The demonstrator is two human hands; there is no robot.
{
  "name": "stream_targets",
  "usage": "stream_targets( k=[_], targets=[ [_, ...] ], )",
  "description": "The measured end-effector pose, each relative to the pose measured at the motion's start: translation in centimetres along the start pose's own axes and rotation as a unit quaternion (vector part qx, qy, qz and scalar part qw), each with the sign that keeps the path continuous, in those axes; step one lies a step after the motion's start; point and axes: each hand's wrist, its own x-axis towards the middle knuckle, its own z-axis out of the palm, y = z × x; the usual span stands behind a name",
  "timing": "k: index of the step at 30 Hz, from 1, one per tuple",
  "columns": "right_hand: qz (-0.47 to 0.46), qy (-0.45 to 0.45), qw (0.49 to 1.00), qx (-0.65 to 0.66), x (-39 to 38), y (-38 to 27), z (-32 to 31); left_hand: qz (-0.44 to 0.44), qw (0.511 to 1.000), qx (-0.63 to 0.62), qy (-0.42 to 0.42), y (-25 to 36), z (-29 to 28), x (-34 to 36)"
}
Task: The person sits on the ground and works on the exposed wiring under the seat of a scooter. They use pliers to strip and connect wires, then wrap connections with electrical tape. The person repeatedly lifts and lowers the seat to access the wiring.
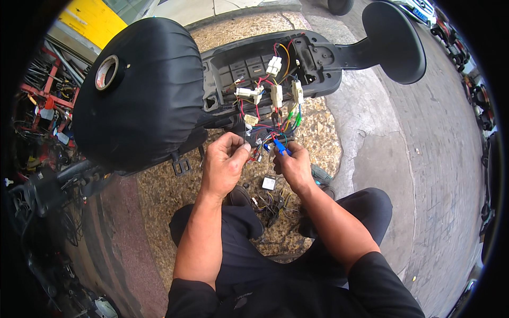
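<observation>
My left hand (227, 161) is closed, thumb and forefinger pinched on what looks like a thin wire at the left of a tangle of coloured wires (260, 151). My right hand (294, 167) grips a small blue-handled tool (281, 147), its tip among the same wires; its exact kind is hard to make out. Above both hands, several white plug connectors (276, 96) hang on red, yellow, green and blue wires. These come from the open black seat compartment (233, 63) of a two-wheeler. Its black, padded seat (143, 95) is left of them.
A roll of tape (107, 72) rests on the seat. Between my feet lie a small white-labelled box (269, 183) and a dark bundle of wires (275, 208). A black backrest (395, 42) juts out at the upper right. Tools crowd a red rack (50, 79) at far left.
</observation>
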Motion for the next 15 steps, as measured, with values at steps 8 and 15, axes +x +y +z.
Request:
stream_targets(
  k=[8, 15],
  targets=[
    [-0.053, -0.08, 0.995, -0.027, -1.7, -6.2, -2.2, -0.042, 0.992, -0.108, -0.04, 0.4, 1.3, 0.3],
    [-0.037, -0.149, 0.984, -0.086, -2.7, -9.2, -2.7, -0.089, 0.978, -0.178, -0.055, 0.7, 1.9, 0.5]
  ],
)
